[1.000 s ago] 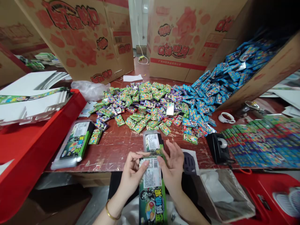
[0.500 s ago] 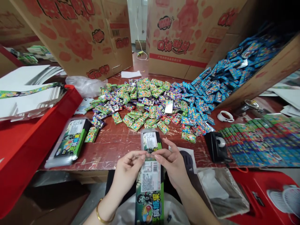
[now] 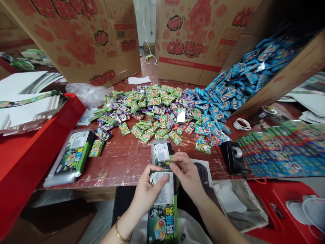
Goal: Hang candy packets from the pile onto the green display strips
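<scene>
My left hand [image 3: 148, 189] grips the top end of a long green candy box [image 3: 162, 210] in a clear sleeve, thumb pressed on its white label. My right hand [image 3: 185, 171] pinches the sleeve's flap at the box's upper right corner. Just beyond my hands a second green box [image 3: 161, 152] lies on the worn red table [image 3: 122, 159]. A big heap of small green and purple candy packets [image 3: 152, 112] covers the middle of the table. Blue packets [image 3: 228, 95] spill from a tipped cardboard box on the right.
A black tape dispenser [image 3: 232, 156] stands right of my hands beside rows of stacked boxes [image 3: 281, 149]. Another sleeved green box [image 3: 72, 156] lies at left next to a red crate [image 3: 27, 159] holding flat white cartons. Tall cardboard boxes [image 3: 83, 37] stand behind. A cup [image 3: 241, 124] sits far right.
My left thumb has moved down onto the box's label. My right hand has shifted left and closed into a pinch at the box's top edge.
</scene>
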Demonstrator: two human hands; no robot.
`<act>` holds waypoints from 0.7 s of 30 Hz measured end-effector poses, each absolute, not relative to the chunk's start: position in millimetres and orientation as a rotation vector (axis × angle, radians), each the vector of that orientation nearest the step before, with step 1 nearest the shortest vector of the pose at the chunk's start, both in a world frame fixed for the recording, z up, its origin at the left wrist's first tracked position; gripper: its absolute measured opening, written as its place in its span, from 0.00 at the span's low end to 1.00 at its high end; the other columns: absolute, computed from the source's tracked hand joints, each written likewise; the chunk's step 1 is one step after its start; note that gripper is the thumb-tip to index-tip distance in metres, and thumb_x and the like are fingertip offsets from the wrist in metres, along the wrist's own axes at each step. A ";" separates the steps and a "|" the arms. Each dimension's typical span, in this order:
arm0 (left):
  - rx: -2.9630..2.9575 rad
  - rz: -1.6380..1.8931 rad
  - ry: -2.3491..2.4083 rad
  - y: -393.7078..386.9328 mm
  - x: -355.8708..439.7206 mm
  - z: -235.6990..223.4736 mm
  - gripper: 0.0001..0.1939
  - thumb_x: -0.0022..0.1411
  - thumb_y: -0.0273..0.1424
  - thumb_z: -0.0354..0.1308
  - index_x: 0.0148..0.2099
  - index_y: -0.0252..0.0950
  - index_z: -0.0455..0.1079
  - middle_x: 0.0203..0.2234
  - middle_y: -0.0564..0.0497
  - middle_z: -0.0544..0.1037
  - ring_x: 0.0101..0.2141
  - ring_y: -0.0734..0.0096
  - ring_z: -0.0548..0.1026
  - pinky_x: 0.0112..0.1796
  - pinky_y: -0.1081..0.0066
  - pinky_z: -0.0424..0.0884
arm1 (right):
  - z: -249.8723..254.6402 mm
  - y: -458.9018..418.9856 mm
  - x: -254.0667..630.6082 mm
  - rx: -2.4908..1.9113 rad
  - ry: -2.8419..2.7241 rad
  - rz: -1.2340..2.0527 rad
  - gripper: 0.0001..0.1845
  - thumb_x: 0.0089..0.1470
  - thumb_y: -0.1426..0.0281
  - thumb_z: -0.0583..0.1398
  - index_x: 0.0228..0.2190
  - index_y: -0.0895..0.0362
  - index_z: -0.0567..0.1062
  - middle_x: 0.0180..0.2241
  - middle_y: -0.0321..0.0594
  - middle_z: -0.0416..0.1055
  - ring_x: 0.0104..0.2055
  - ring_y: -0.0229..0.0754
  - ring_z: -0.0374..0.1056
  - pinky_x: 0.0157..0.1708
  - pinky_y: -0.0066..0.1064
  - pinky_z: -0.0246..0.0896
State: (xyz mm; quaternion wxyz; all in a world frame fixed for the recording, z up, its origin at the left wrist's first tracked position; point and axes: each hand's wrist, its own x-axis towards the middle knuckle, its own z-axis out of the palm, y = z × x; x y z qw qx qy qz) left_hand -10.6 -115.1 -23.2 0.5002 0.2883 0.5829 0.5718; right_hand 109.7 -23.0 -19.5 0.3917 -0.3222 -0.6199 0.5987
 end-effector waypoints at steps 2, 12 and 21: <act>0.714 1.374 1.407 -112.4 -10.8 -23.7 0.17 0.56 0.38 0.63 0.40 0.38 0.59 0.24 0.58 0.71 0.22 0.77 0.68 0.24 0.77 0.66 | -8.4 -4.1 109.0 -0.760 -1.772 1.580 0.08 0.51 0.65 0.63 0.27 0.56 0.72 0.35 0.38 0.67 0.38 0.38 0.66 0.36 0.29 0.60; 0.874 1.328 1.517 -107.8 -10.9 -23.9 0.16 0.55 0.36 0.63 0.40 0.36 0.61 0.28 0.55 0.72 0.28 0.73 0.70 0.33 0.72 0.67 | 12.5 12.2 99.3 -0.938 -1.870 2.023 0.05 0.40 0.73 0.65 0.20 0.60 0.73 0.24 0.33 0.66 0.28 0.34 0.59 0.28 0.27 0.49; 0.834 1.504 1.528 -98.6 -6.3 -20.6 0.22 0.53 0.40 0.63 0.44 0.40 0.56 0.38 0.51 0.72 0.40 0.66 0.74 0.41 0.68 0.70 | -4.9 11.1 91.2 -0.947 -1.176 2.616 0.21 0.32 0.70 0.64 0.34 0.59 0.70 0.27 0.31 0.67 0.27 0.33 0.63 0.30 0.25 0.55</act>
